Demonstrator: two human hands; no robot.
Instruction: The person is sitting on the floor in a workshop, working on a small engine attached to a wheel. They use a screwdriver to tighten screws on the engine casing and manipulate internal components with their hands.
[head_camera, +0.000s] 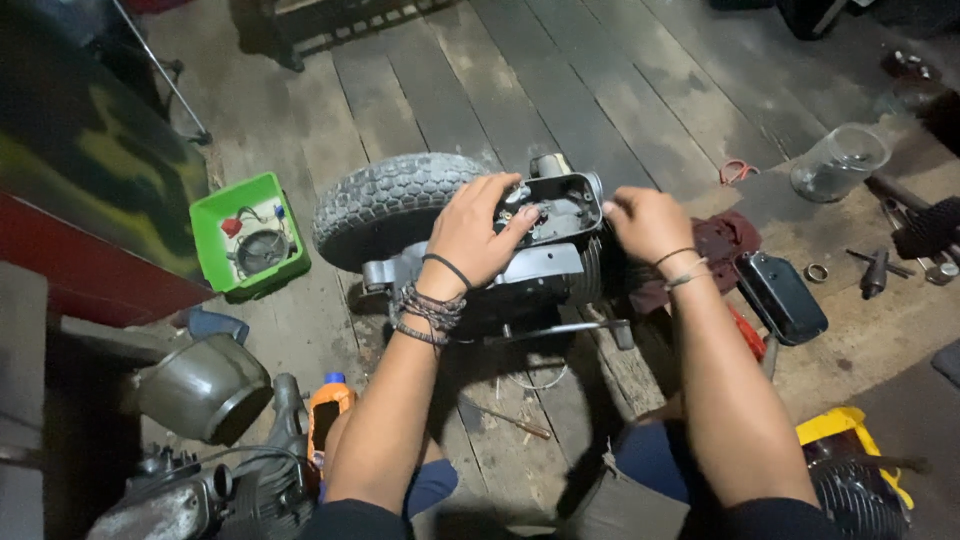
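A: Step in hand?

B: An engine (520, 265) with its tyre (385, 205) is lain on the plank floor (620, 90). Its open housing (555, 208) is being worked on. The left hand (470, 235) is laid on the housing's left edge, fingers spread, fingertips inside the cavity. Nothing is seen gripped in it.

A: Right hand?

B: The right hand (648, 222) is curled at the housing's right edge, thumb pressed on the rim. Whether a small part is pinched cannot be told. Hands are apart, housing between them.

A: Next move, judged?

B: Judged only: fine fingertip work inside the cavity is called for, with the housing kept steadied from the right.

A: Cover?

B: A black cover (782, 297) is lain to the right, well apart from the housing.

A: Packages, labels?

B: A green square tub (215, 225) is set left of the tyre, small parts held in it. An orange bottle (328, 410) with blue cap is stood near the left forearm; its label is too small to make out. A clear jar (838, 162) is lain at upper right. No signs are seen.
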